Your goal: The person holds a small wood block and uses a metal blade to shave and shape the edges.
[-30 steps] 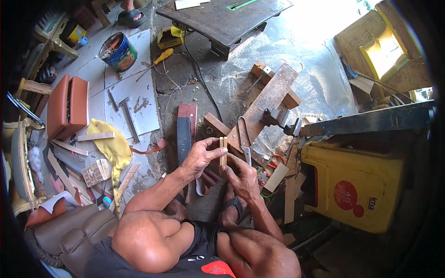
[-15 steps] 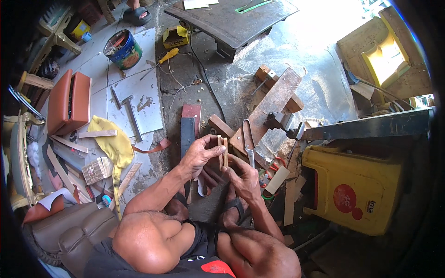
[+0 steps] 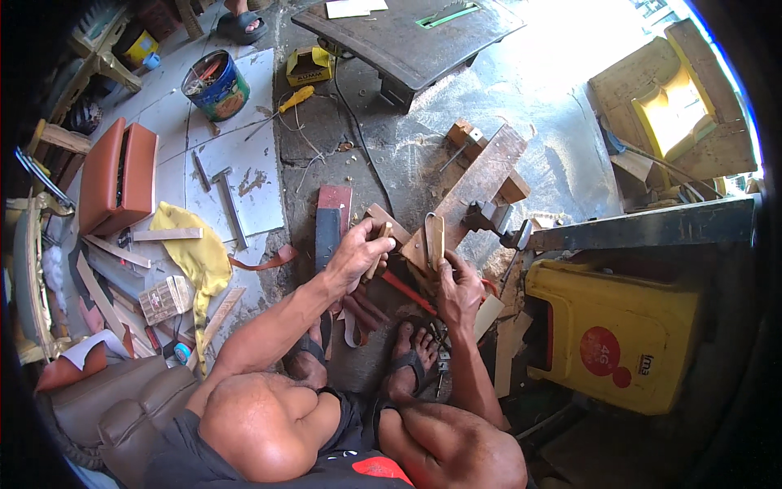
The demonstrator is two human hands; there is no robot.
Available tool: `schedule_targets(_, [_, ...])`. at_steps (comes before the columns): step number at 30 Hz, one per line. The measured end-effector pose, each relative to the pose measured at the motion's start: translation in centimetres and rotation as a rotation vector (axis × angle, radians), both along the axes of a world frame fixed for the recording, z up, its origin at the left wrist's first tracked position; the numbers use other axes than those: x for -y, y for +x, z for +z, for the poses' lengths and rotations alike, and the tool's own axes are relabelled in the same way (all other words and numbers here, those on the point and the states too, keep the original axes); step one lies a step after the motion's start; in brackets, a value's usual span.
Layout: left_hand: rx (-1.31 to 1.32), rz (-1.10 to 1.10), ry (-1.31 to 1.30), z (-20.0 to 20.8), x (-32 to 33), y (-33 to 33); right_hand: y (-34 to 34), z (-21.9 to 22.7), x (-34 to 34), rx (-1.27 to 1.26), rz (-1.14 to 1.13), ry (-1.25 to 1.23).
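- The left hand (image 3: 352, 259) pinches a small wood piece (image 3: 381, 243) between thumb and fingers, its upper end clear of the grip.
- Between 3 and 4 o'clock from it, the right hand (image 3: 460, 292) pinches a second wood strip (image 3: 438, 235) near its lower end, so that it points roughly to 12.
- The two pieces are apart, one to each hand; the step in hand seems to be handling them separately, perhaps to compare or turn them.
- Any next move seems to call for a light, steady pinch, with the long faces lined up if the pieces are to meet.
- Behind the right-hand strip is a metal loop handle (image 3: 430, 218); whether they touch I cannot tell.
- At about 1 o'clock from the right hand sits a dark clamp (image 3: 487, 215), beside a wooden board (image 3: 482, 175).
- From the left hand, a hammer (image 3: 231, 208) lies at 10 o'clock and a yellow cloth (image 3: 213, 265) at 9.
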State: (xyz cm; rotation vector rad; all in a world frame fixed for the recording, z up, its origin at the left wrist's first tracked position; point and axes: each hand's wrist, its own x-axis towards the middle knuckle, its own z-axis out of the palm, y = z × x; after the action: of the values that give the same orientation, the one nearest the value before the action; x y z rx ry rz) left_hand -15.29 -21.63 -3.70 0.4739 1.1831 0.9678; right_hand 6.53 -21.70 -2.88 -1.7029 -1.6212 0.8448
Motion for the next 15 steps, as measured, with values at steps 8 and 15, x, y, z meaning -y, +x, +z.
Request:
schedule_targets(8, [-0.419, -0.09, 0.22, -3.8, -6.2, 2.9, -0.2, 0.7, -1.0, 0.144, 0.042, 0.023])
schedule_targets(15, [-0.36, -0.194, 0.173, -1.7, -7.1, 3.8, -0.4, -0.3, -0.9, 0.192, 0.069, 0.1])
